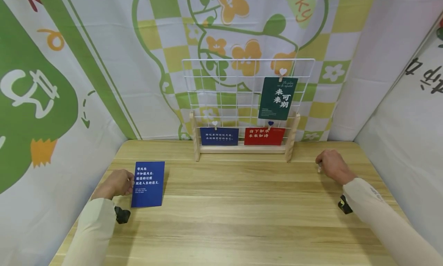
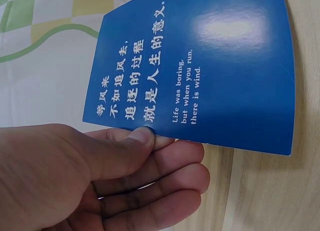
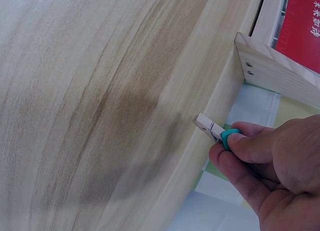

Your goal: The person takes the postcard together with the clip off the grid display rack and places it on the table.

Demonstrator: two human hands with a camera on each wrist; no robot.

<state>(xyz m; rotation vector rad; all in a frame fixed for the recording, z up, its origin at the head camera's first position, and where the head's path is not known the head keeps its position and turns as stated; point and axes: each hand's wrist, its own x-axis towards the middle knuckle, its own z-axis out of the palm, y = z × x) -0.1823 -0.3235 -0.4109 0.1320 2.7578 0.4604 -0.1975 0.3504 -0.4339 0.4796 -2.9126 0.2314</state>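
Note:
My left hand (image 1: 119, 182) pinches a blue postcard (image 1: 148, 184) by its edge, between thumb and forefinger. In the left wrist view the blue postcard (image 2: 200, 71) shows white Chinese and English print, the thumb lying on its face. Over the right part of the table, my right hand (image 1: 333, 166) pinches a small wooden clothespin (image 3: 207, 127) with a teal end. A white wire grid rack (image 1: 225, 104) on a wooden stand carries a green card (image 1: 278, 98), a blue card (image 1: 219, 136) and a red card (image 1: 264, 136), each under a heart-topped clip.
The wooden table (image 1: 221, 219) spreads between both hands, with the rack at its back edge. Behind it hangs a patterned curtain (image 1: 166, 66), and pale printed fabric (image 1: 408, 116) closes off the right side. The stand's wooden leg (image 3: 275, 66) rises near the right hand.

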